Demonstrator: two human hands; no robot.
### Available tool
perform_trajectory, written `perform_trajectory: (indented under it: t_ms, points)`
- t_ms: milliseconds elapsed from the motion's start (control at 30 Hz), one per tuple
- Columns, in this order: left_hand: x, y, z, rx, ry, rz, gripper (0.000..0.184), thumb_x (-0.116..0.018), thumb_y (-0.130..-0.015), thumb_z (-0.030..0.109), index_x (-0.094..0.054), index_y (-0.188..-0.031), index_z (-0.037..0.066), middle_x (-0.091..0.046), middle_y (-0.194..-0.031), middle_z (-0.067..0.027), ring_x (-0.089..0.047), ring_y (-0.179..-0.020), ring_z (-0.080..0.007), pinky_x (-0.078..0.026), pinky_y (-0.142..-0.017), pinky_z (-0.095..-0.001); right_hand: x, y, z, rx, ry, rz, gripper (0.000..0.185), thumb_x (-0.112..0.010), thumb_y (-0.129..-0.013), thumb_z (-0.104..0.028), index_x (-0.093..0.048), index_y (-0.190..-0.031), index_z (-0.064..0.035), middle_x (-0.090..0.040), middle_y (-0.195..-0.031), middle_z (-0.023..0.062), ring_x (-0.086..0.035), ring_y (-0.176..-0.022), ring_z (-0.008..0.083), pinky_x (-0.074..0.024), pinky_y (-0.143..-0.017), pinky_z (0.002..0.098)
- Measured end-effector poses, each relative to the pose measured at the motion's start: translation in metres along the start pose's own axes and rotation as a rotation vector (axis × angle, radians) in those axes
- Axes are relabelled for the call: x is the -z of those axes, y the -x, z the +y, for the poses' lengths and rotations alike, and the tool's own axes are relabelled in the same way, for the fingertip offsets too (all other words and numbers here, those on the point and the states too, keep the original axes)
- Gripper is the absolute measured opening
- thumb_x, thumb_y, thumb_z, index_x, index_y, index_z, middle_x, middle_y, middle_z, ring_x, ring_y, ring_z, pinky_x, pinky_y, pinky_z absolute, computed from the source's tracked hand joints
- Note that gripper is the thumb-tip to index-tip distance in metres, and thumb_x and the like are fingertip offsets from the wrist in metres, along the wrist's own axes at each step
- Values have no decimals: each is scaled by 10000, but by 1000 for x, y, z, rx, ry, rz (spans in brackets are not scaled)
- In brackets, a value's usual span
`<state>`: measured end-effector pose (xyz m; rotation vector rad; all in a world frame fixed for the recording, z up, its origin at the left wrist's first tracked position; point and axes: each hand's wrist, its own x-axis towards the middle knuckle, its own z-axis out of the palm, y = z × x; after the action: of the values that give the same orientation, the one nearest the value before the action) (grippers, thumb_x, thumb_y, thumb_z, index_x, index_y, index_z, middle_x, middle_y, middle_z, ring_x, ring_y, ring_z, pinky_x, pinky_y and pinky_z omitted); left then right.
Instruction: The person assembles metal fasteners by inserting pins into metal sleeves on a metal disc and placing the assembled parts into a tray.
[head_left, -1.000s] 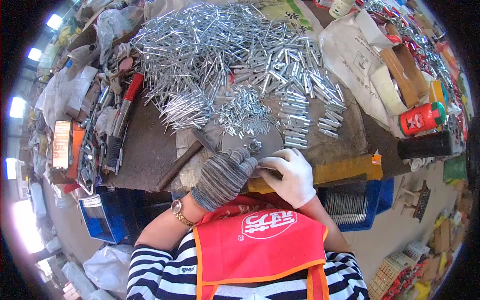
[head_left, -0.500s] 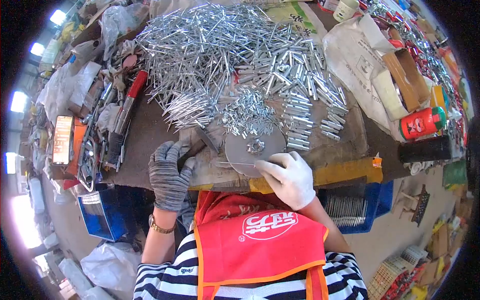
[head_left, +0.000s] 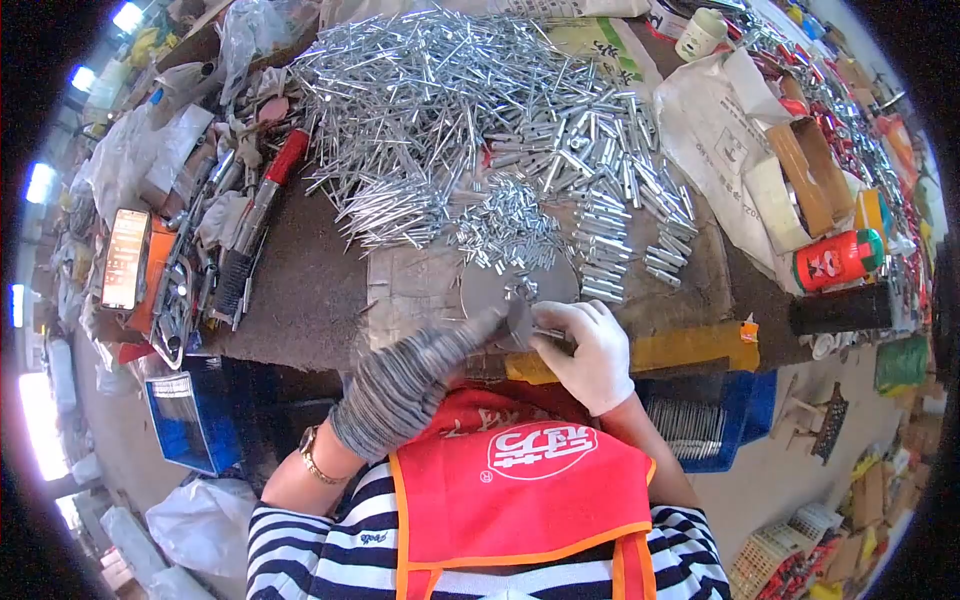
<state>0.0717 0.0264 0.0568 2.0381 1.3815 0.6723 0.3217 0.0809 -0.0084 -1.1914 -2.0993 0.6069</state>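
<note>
My left hand (head_left: 420, 365), in a grey striped knit glove, is closed around a hammer, its grip hidden by the glove. The dark hammer head (head_left: 519, 322) hangs over the front part of a round grey metal disc (head_left: 482, 290), slightly blurred. My right hand (head_left: 590, 355), in a white glove, pinches a thin metal rod (head_left: 547, 332) at the disc's front edge; most of the rod is covered. On the disc, beyond the hammer, sit a few small shiny pieces (head_left: 522, 287). A heap of short metal pins (head_left: 508, 220) lies just behind.
A large pile of thin metal rods (head_left: 400, 90) covers the back of the bench. Rows of metal tubes (head_left: 602, 240) lie at right. A red can (head_left: 838, 258), a phone (head_left: 126, 258) and a red-handled tool (head_left: 288, 155) flank the work area. Blue bins (head_left: 690, 420) stand below.
My left hand has swung right and brought the hammer from beside the disc to over it, near my right hand. My right hand has stayed almost in place, the rod now mostly hidden.
</note>
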Motion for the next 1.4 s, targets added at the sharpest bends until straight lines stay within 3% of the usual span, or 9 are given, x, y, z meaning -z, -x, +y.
perform_trajectory:
  t_ms: [100,300,400,767,867,1033,1233,1367,1400]
  points:
    - [-1,5,9,-88,12,-107,628,-532,-919,-2,-454,-1527,135,-669,-978,-170,-676,-878,-337,-568,-801,-389,3,0,-2,-71,-30,-33,326,-817,-759,-178,-714,-1068,-168,-709,-934,35,-646,-866,274,-532,-780,383]
    - [-12,5,3,128,-34,-265,625,-532,-930,2,-454,-1532,151,-658,-1016,-162,-656,-885,-335,-565,-786,-381,0,1,1,-62,-33,-26,338,-819,-762,-171,-711,-1082,-177,-703,-924,34,-639,-853,270,-530,-770,387]
    - [4,9,15,-51,44,-42,613,-540,-931,17,-473,-1522,163,-650,-996,-169,-654,-876,-332,-565,-780,-384,0,0,0,8,-19,13,301,-816,-762,-148,-733,-1051,-161,-684,-895,33,-631,-827,265,-526,-741,381]
    - [21,23,-47,254,-566,-23,464,-681,-842,103,-698,-1289,228,-655,-975,-97,-654,-823,-311,-549,-713,-393,8,-7,-7,259,227,18,209,-784,-766,-194,-759,-969,-241,-624,-907,-16,-589,-758,233,-510,-657,365]
    - [20,8,-67,73,-540,236,370,-732,-826,115,-732,-1179,226,-636,-944,-71,-633,-880,-282,-535,-785,-407,8,-14,-12,267,229,-27,141,-774,-774,-200,-740,-907,-231,-609,-903,-14,-592,-761,235,-510,-651,363]
    - [20,-41,-81,21,-708,230,272,-730,-799,129,-750,-1065,187,-651,-946,-76,-619,-907,-286,-523,-777,-416,5,-25,-20,225,370,-119,124,-745,-781,-220,-652,-799,-140,-573,-870,50,-621,-795,253,-540,-641,381]
    - [16,-67,-103,-184,-862,165,164,-586,-896,173,-717,-992,144,-656,-973,-113,-634,-926,-304,-521,-767,-426,3,-20,-12,147,397,-79,151,-776,-718,-168,-674,-831,-171,-606,-883,36,-656,-784,241,-553,-653,366]
    - [13,-58,-83,-30,-349,227,241,-673,-862,70,-700,-1099,108,-686,-1096,-119,-670,-975,-284,-541,-842,-358,50,10,4,-73,239,23,180,-765,-762,-202,-658,-891,-136,-635,-890,81,-667,-811,265,-559,-687,379]
    - [13,-55,-88,-149,-228,259,207,-677,-914,74,-652,-1119,71,-707,-1084,-106,-679,-1015,-265,-541,-822,-340,69,21,10,-98,222,107,202,-780,-747,-169,-677,-919,-142,-673,-901,88,-679,-825,286,-562,-721,380]
